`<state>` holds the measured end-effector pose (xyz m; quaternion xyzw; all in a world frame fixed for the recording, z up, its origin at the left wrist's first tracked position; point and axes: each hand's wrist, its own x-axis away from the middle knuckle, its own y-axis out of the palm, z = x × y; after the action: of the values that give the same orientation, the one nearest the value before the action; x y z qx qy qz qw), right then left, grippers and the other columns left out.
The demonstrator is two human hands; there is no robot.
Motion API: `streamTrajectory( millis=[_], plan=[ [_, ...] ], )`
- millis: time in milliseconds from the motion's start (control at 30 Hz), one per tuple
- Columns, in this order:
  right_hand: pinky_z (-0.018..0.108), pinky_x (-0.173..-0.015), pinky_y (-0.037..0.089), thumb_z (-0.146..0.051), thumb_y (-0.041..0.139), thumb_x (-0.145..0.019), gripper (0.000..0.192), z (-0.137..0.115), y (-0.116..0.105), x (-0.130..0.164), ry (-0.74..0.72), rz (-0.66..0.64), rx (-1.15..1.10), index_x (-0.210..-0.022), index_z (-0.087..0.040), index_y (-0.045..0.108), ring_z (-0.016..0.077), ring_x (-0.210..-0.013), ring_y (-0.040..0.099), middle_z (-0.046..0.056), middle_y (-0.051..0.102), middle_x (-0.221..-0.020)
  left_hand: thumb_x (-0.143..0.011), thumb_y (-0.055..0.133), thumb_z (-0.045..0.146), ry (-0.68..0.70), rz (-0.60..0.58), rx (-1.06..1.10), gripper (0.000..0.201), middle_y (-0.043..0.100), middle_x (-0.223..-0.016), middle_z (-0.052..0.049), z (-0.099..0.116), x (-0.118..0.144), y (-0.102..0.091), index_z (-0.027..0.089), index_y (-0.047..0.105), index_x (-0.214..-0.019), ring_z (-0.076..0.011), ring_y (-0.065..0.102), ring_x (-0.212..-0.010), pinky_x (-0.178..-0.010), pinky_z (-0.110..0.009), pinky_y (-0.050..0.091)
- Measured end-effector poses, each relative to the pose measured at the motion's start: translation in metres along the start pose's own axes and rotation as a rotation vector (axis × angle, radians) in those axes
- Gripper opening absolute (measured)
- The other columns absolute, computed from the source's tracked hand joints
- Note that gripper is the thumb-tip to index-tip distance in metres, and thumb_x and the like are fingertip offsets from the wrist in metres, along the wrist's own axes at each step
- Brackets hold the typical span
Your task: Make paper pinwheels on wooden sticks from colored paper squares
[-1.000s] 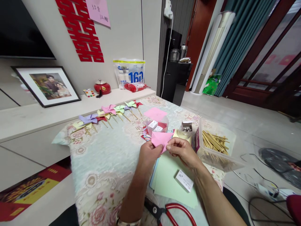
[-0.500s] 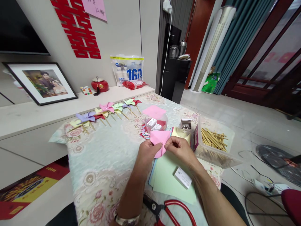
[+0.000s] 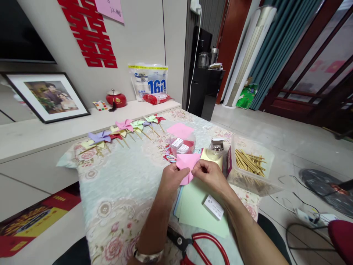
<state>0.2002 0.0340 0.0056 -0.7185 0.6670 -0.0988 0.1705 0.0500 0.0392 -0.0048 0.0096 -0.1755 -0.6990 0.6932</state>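
A piece of pink paper (image 3: pixel 187 160), partly folded, is held up over the table between my two hands. My left hand (image 3: pixel 173 178) pinches its left side, thumb on top. With thumb and forefinger together, my right hand (image 3: pixel 208 175) grips the paper's right part near the middle; anything small between those fingertips is hidden. Below lies a stack of pale green paper sheets (image 3: pixel 195 217) with a small white box (image 3: pixel 213 207) on it. Red-handled scissors (image 3: pixel 198 246) rest nearer to me, by my left forearm.
Finished paper pinwheels (image 3: pixel 125 127) on sticks line the table's far left edge. A plastic box of sticks (image 3: pixel 249 163) stands at right, beside a small open box of metal pins (image 3: pixel 217 145). A round clear container (image 3: pixel 183 145) holds small white boxes behind my hands.
My right fingertips have shifted very slightly to the left on the pink paper. Both hands keep their hold, and the rest of the scene stays as it was.
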Motion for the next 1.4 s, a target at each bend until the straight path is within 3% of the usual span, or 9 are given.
streamTrajectory(
  millis=[333, 1400],
  plan=[
    [0.024, -0.055, 0.033, -0.026, 0.059, -0.072, 0.012, 0.0011, -0.0004, -0.0012, -0.004, 0.002, 0.001, -0.064, -0.017, 0.060, 0.0119, -0.058, 0.045, -0.003, 0.054, -0.061, -0.054, 0.075, 0.019, -0.031, 0.012, 0.047, 0.021, 0.068, -0.062, -0.002, 0.0070, 0.0037, 0.0043, 0.009, 0.070, -0.071, -0.0121, 0.056, -0.055, -0.055, -0.023, 0.041],
    [0.025, -0.058, 0.035, -0.027, 0.060, -0.073, 0.013, 0.0012, -0.0013, -0.0010, -0.017, -0.015, -0.035, -0.064, -0.018, 0.058, 0.0130, -0.060, 0.048, -0.003, 0.054, -0.062, -0.055, 0.080, 0.025, -0.027, -0.020, 0.045, 0.030, 0.070, -0.062, -0.005, 0.0044, 0.0044, 0.0051, 0.009, 0.073, -0.079, -0.0177, 0.062, -0.058, -0.057, -0.026, 0.046]
  ],
)
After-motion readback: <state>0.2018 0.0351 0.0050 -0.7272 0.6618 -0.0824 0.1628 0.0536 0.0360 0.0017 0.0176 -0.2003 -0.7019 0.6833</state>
